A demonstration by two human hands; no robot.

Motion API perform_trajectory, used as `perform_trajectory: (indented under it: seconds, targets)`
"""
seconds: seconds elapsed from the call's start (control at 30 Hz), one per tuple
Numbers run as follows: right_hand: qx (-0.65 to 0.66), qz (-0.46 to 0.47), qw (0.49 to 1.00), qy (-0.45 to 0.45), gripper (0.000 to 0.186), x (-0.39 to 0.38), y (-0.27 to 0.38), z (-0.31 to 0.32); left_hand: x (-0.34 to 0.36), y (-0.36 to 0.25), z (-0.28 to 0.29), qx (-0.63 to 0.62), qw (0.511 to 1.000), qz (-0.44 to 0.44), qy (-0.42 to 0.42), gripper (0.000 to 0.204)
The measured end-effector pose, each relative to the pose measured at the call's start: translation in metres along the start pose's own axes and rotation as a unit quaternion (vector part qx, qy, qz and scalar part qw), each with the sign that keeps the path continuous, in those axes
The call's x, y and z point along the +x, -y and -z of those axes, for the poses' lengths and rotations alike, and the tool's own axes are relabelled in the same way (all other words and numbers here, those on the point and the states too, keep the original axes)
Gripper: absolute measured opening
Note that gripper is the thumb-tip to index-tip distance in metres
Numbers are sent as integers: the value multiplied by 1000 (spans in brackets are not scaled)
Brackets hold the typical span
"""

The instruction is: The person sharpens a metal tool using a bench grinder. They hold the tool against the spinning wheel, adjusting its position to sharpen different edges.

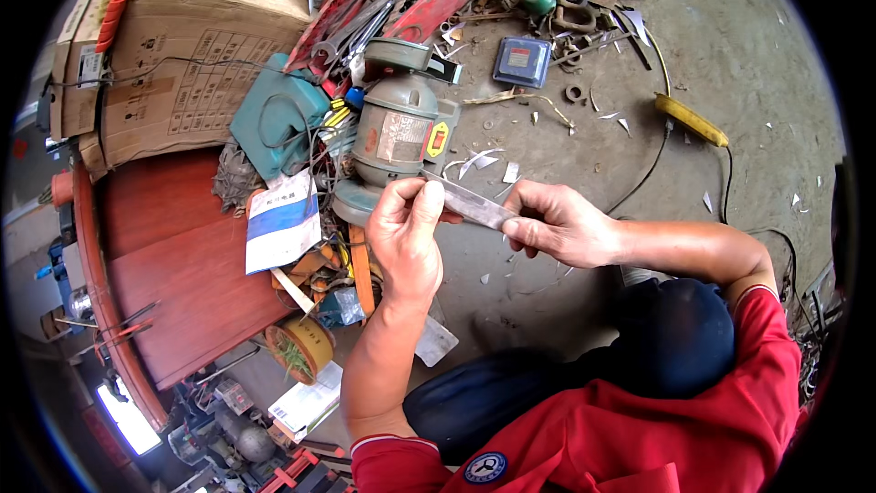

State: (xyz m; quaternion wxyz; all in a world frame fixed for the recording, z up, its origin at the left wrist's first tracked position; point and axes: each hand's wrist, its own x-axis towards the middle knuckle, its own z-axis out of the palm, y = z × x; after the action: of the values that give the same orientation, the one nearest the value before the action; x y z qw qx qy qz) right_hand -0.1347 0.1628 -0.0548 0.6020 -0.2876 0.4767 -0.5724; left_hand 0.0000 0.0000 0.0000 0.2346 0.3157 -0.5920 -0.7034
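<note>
Both hands hold a flat grey metal blade, stretched between them and tilted down to the right. My left hand pinches its left end between thumb and fingers, right beside a bench grinder. My right hand is closed on the blade's right end, thumb on top. The grinder is grey-green, with a yellow-framed red switch on its side. Its near wheel guard lies just left of my left hand. Whether the blade touches the wheel is hidden by that hand.
Wrenches and scrap metal crowd the far side. A teal case and cardboard box stand left, near a reddish wooden panel. A blue square box and yellow power strip with cords lie on the concrete floor.
</note>
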Motion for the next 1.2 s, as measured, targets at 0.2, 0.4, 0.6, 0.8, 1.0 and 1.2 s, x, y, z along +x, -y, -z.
perform_trajectory:
  seconds: [0.2,0.4,0.6,0.8,1.0,1.2]
  targets:
    - [58,-50,996,-50,18,42,-8,6,31,48,4,-23,987,156,-10,31]
    - [28,-74,961,-264,18,160,-36,48,60,107,-4,46,948,314,-21,39]
    - [49,-97,927,-359,26,231,-93,66,105,146,-7,4,945,324,-34,31]
    - [-20,-98,936,-338,27,237,-73,72,130,150,5,-131,921,362,-61,27]
    - [-58,-61,939,-332,31,239,-67,65,133,140,10,-157,923,345,-65,27]
    - [-71,-67,944,-314,30,229,-65,59,126,142,11,-168,921,346,-61,26]
